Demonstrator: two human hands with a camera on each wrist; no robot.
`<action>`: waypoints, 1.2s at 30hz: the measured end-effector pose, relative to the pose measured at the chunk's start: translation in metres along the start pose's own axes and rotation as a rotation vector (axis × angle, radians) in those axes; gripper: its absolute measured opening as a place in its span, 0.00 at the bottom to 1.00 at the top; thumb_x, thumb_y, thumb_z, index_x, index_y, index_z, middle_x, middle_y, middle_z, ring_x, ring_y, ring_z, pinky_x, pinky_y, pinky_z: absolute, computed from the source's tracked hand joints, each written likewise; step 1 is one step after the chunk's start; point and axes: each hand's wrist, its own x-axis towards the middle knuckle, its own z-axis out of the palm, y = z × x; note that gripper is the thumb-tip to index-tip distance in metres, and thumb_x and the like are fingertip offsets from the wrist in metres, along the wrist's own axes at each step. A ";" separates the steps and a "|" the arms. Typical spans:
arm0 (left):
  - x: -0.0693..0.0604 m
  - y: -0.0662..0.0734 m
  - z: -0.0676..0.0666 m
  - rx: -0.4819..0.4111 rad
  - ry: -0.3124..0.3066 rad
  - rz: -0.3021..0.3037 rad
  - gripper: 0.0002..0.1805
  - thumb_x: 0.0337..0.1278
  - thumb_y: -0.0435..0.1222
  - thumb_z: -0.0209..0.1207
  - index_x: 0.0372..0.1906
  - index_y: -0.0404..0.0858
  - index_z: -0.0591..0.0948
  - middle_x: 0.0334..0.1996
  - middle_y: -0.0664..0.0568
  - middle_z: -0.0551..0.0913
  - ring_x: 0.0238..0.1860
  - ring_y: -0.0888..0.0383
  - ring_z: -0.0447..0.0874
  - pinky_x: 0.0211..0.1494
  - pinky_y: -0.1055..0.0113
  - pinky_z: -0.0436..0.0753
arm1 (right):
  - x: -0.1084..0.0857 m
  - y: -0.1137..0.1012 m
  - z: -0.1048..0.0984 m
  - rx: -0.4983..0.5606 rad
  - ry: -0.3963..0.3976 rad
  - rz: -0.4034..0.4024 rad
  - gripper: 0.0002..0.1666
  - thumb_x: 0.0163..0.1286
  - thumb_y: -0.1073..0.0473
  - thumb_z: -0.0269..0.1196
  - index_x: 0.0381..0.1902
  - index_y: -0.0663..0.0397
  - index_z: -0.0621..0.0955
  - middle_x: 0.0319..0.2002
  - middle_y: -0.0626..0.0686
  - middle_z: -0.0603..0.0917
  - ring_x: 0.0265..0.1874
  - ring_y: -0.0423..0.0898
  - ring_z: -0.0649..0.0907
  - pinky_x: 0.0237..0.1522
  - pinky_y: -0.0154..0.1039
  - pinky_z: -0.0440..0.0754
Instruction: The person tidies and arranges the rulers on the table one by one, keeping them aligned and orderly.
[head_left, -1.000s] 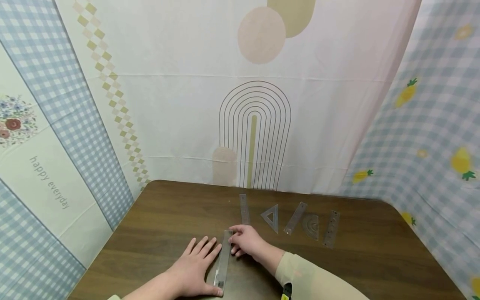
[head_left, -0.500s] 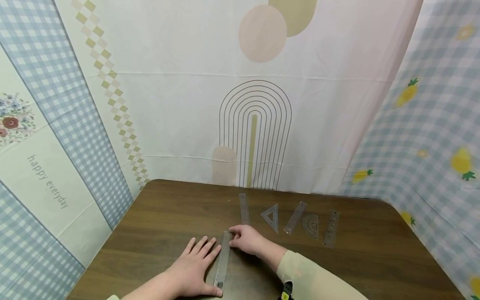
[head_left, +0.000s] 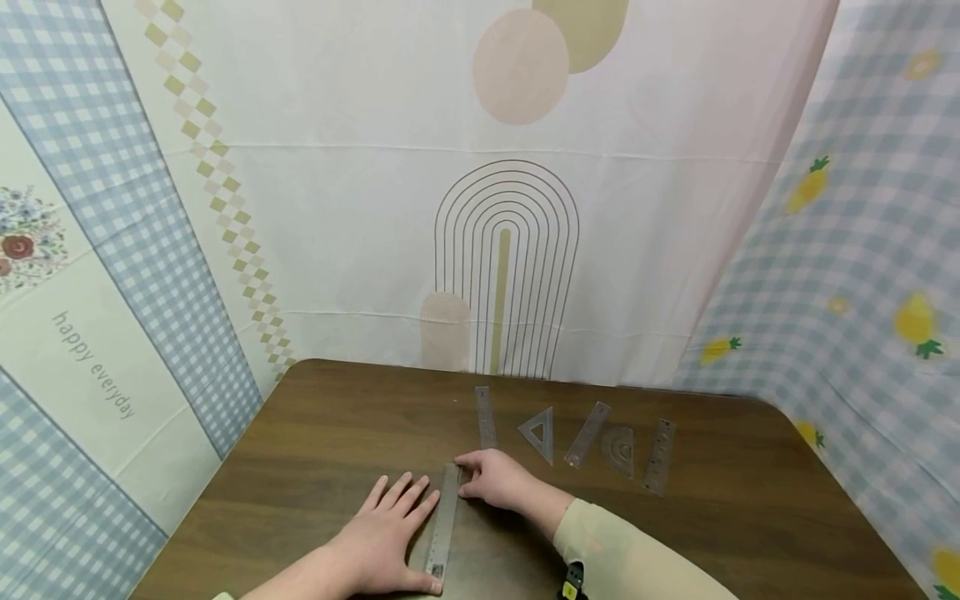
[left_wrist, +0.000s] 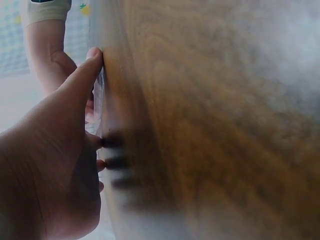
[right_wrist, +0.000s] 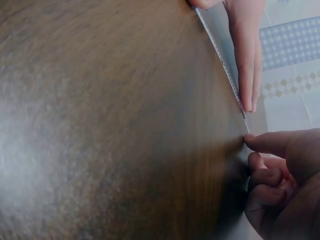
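A clear plastic ruler lies slantwise on the brown table, between the two hands. My left hand rests flat to its left, fingers spread, with the thumb on the ruler's near end and the fingertips by its left edge. At the far end, my right hand holds the ruler's corner with forefinger and thumb, its other fingers curled under. In the right wrist view, the ruler appears nearly edge-on, running between the two hands. The left wrist view shows the left thumb over the ruler's end.
Farther back on the table lie more clear drawing tools: a short ruler, a set square, another ruler, a protractor and a ruler at the right. Patterned cloths hang around the table.
The right thumb and forefinger have shifted slightly along the ruler's far end, and its other fingers have tucked in. The left hand stays in place; the head view has moved slightly.
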 end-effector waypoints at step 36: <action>0.001 -0.005 0.004 -0.077 -0.004 0.013 0.60 0.46 0.78 0.50 0.77 0.43 0.62 0.77 0.43 0.56 0.77 0.40 0.49 0.72 0.36 0.48 | -0.012 -0.001 0.007 0.110 0.047 0.080 0.30 0.64 0.56 0.70 0.64 0.55 0.79 0.16 0.50 0.80 0.08 0.43 0.74 0.15 0.39 0.76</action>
